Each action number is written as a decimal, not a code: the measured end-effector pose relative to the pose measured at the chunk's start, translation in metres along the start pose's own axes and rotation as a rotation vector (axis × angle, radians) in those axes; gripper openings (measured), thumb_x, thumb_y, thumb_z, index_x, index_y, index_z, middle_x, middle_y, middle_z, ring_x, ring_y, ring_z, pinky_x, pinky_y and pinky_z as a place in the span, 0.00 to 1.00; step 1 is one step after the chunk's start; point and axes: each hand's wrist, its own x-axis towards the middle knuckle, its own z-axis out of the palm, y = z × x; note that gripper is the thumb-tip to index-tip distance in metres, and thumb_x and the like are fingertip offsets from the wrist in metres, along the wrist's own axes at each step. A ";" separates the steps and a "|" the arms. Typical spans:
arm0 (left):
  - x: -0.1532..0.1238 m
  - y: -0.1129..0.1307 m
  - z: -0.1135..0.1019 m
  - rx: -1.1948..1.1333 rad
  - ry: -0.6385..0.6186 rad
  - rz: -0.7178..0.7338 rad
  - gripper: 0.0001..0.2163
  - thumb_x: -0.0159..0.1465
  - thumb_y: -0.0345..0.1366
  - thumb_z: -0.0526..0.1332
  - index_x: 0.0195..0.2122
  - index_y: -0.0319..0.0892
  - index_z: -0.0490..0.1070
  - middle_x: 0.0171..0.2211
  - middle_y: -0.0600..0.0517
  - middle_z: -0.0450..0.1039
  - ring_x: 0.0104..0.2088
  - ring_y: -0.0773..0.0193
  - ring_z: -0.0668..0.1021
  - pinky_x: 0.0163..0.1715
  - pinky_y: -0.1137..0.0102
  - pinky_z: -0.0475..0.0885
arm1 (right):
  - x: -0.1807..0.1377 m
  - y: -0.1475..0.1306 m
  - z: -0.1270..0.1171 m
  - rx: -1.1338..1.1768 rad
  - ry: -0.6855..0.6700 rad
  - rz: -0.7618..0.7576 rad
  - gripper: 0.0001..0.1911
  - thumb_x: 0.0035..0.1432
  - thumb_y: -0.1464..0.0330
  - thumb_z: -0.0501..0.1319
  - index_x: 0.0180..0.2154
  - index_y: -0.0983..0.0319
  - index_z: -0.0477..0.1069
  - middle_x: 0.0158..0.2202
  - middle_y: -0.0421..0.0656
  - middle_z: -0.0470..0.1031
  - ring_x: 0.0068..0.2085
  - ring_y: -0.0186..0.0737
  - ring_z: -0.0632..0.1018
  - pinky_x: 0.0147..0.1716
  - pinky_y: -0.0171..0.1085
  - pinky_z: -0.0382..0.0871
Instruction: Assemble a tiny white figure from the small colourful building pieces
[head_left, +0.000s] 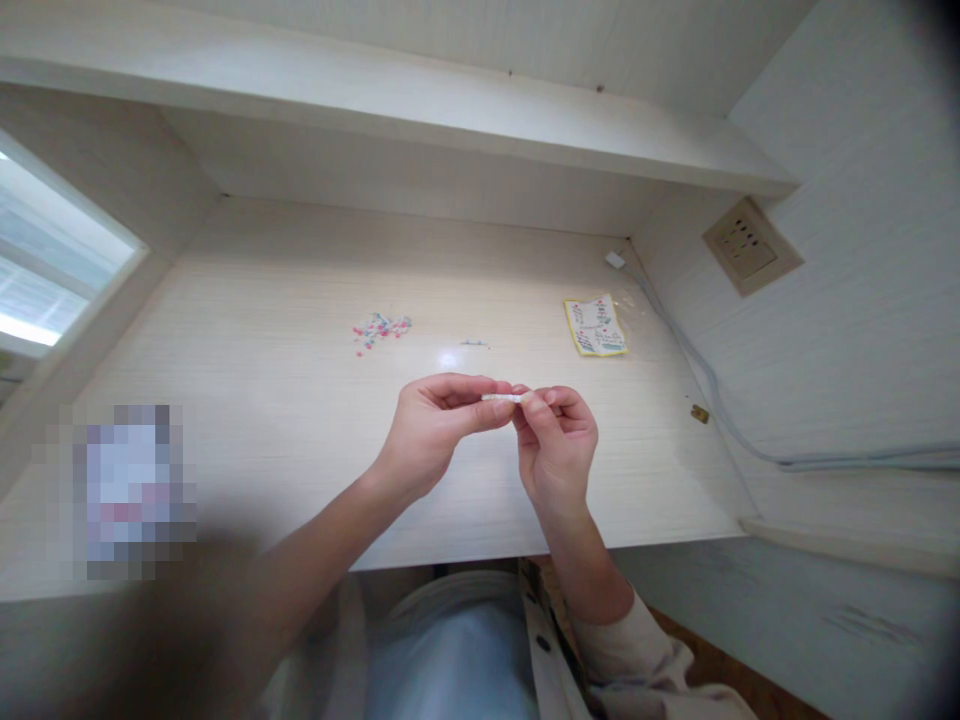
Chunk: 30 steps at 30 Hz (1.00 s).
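Head view: the left hand (431, 425) and right hand (559, 440), fingers pinched closely on one small white strip (501, 398), above one counter (285, 400). Beyond: one pile of tiny pieces (384, 326), too small to count; one short bluish strip (474, 344); one yellow-edged packet (596, 326).

A pale wood-grain bench (277, 290) lies beneath a thick matching shelf (375, 112), with a shaded back panel (412, 180) between them. At left, a window (56, 250) is bright in its light frame, and a soft white glare sits mid-bench. The pale grey right wall (855, 330) carries a beige socket plate (752, 246) just below the shelf's end.
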 end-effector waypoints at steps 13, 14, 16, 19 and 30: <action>0.000 0.000 0.000 0.039 0.033 0.009 0.11 0.46 0.31 0.75 0.32 0.39 0.79 0.36 0.46 0.81 0.39 0.56 0.82 0.41 0.64 0.78 | -0.001 -0.001 -0.002 -0.111 0.019 -0.040 0.11 0.49 0.72 0.69 0.27 0.59 0.66 0.26 0.34 0.75 0.35 0.36 0.80 0.43 0.44 0.76; 0.000 0.000 0.000 0.045 0.033 0.014 0.11 0.46 0.31 0.75 0.32 0.39 0.79 0.36 0.46 0.81 0.39 0.56 0.82 0.41 0.64 0.78 | -0.001 -0.001 -0.002 -0.111 0.014 -0.041 0.11 0.49 0.72 0.69 0.27 0.59 0.66 0.25 0.34 0.75 0.35 0.36 0.80 0.43 0.44 0.75; -0.001 -0.001 0.000 0.055 0.033 0.024 0.11 0.46 0.31 0.75 0.31 0.39 0.80 0.36 0.46 0.81 0.39 0.56 0.82 0.41 0.63 0.78 | -0.001 -0.001 -0.003 -0.099 -0.002 -0.038 0.11 0.49 0.72 0.69 0.27 0.59 0.66 0.26 0.34 0.75 0.36 0.36 0.80 0.43 0.42 0.75; 0.000 -0.002 0.000 0.061 0.030 0.029 0.10 0.47 0.31 0.75 0.31 0.40 0.80 0.35 0.47 0.81 0.39 0.56 0.82 0.41 0.64 0.78 | -0.001 0.000 -0.005 -0.062 -0.027 -0.028 0.11 0.49 0.74 0.69 0.27 0.59 0.67 0.26 0.34 0.75 0.36 0.34 0.80 0.43 0.40 0.75; -0.004 -0.002 0.004 0.051 0.011 0.030 0.09 0.48 0.31 0.74 0.32 0.40 0.80 0.35 0.47 0.82 0.39 0.56 0.82 0.43 0.63 0.78 | -0.003 -0.002 -0.006 -0.127 -0.007 -0.052 0.12 0.49 0.72 0.69 0.26 0.59 0.65 0.25 0.34 0.74 0.36 0.36 0.80 0.44 0.44 0.74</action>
